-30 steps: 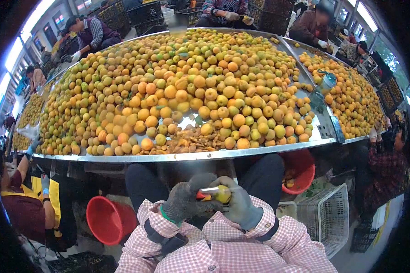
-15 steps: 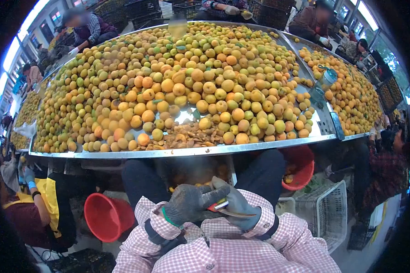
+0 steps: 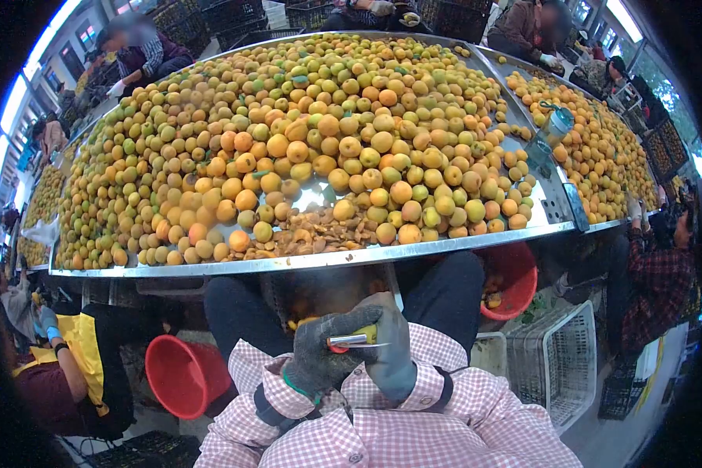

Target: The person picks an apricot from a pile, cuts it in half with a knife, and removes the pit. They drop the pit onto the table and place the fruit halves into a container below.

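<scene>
My left hand [image 3: 325, 351], in a dark grey glove with a green cuff, is closed around a small knife [image 3: 351, 340] with a red and silver handle. The thin blade points right, across my other hand. My right hand [image 3: 390, 351], in a lighter grey glove, is closed on a yellow-green fruit [image 3: 369, 334], mostly hidden by fingers. Both hands meet above my lap. In front lies a metal-edged table [image 3: 444, 251] heaped with orange and green fruits [image 3: 304, 129]. Brown cut pieces [image 3: 312, 232] lie near its front edge.
Red buckets [image 3: 183, 376] [image 3: 511, 285] stand on both sides. A white crate [image 3: 569, 363] is at the right. Below the table edge, a container between my knees holds orange pieces [image 3: 308, 320]. A lidded bottle [image 3: 558, 122] stands on the table. Other people sit around it.
My hands have turned and drawn closer together. The knife handle has moved left and up, and more of the fruit shows. The view has shifted slightly.
</scene>
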